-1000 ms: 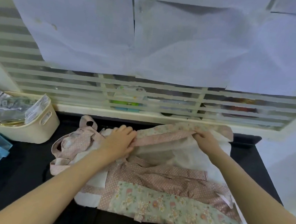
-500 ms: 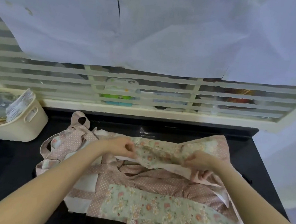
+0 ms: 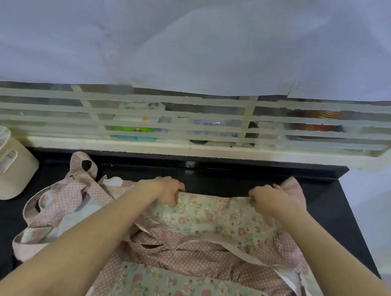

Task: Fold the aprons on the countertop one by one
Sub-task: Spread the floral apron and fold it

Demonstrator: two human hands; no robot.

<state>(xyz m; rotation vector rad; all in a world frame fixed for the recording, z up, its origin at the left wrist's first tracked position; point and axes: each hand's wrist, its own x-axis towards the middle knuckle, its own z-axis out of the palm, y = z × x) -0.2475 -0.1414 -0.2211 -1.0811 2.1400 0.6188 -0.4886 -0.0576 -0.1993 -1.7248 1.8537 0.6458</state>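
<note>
An apron of pink dotted cloth with green floral panels lies crumpled on the black countertop. My left hand grips the far edge of its upper floral panel at the left. My right hand grips the same edge at the right, and the cloth is stretched between them. Pink straps and a loop trail off to the left. A second floral panel lies nearest to me.
A cream basket with papers in it stands at the left edge. A slatted cream window frame runs along the back of the counter, with pale sheets hanging above it. The counter ends at the right beside a pale wall.
Both hands have turned the far edge of the apron over and spread apart, pulling the floral panel taut. The view has moved closer and to the left.
</note>
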